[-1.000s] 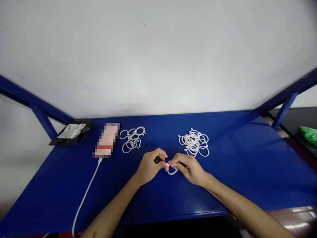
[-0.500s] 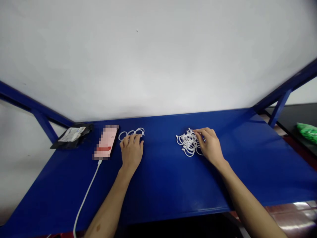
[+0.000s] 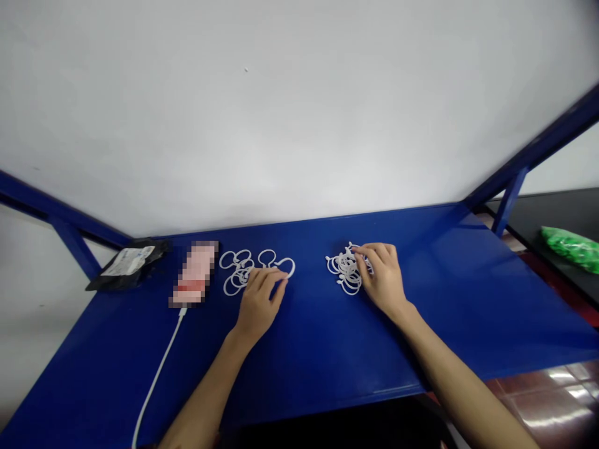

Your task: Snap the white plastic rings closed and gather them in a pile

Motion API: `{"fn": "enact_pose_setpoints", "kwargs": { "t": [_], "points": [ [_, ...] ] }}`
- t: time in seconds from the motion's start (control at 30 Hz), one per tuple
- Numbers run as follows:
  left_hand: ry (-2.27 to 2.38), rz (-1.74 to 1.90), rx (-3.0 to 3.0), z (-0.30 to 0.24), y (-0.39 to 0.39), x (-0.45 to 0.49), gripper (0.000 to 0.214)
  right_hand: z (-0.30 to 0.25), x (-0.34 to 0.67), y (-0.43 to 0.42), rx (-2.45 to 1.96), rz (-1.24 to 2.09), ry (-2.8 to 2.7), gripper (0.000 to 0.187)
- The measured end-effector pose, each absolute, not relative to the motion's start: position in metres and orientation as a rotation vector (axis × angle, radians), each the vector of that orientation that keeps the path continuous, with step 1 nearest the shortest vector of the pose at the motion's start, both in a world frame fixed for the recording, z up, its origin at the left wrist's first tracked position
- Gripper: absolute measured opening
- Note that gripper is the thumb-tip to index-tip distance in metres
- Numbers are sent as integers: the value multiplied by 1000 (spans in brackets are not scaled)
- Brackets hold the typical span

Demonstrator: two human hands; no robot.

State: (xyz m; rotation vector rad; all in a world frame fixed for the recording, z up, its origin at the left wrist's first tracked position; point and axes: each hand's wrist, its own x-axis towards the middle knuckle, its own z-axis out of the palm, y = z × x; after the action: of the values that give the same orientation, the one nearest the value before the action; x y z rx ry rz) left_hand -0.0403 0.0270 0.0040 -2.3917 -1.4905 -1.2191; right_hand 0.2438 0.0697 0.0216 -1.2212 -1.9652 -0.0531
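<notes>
My left hand (image 3: 261, 298) is closed, thumb and fingertips pinched on a white plastic curtain ring (image 3: 291, 267), an open loop. Other white rings (image 3: 234, 284) lie loosely overlapped on the blue table left of and behind this hand, partly covered by its fingers. To the right, a tangled pile of similar rings (image 3: 346, 268) with small knobbed ends rests on the table. My right hand (image 3: 381, 274) reaches over the pile's right side, its thumb and index finger closed at a ring near the upper edge. The fingers partly hide what they grip.
A phone (image 3: 195, 271) with a blurred screen lies left of the rings, a white cable (image 3: 159, 374) running from it toward the front edge. A black plastic packet (image 3: 128, 268) with a label sits at the far left. A green bag (image 3: 571, 249) rests on a dark surface at right.
My left hand has shifted right and now pinches a ring, uncovering more rings beneath. My right hand stays at the pile. The view has moved slightly.
</notes>
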Motion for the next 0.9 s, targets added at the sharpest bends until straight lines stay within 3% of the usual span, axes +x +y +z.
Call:
{"fn": "enact_pose_setpoints", "kwargs": {
  "t": [0.23, 0.33, 0.5, 0.6, 0.73, 0.9],
  "points": [
    [-1128, -1157, -2671, -1, 12, -13, 15, 14, 205, 38, -938, 446, -2186, 30],
    [-1051, -1126, -2676, 0, 9, -10, 20, 6, 198, 35, -964, 655, -2143, 26],
    [-1422, -1456, -2600, 2, 6, -11, 33, 7, 198, 35, -983, 790, -1946, 15],
    [-1615, -1632, -2617, 2, 9, -14, 28, 12, 198, 33, -958, 909, -1927, 17],
    [-1738, -1682, -2696, 0, 15, -17, 11, 14, 195, 29, -883, 975, -2010, 20],
    [-1761, -1598, -2645, -2, 16, -17, 27, 6, 195, 27, -815, 1135, -2064, 18]
  ]
}}
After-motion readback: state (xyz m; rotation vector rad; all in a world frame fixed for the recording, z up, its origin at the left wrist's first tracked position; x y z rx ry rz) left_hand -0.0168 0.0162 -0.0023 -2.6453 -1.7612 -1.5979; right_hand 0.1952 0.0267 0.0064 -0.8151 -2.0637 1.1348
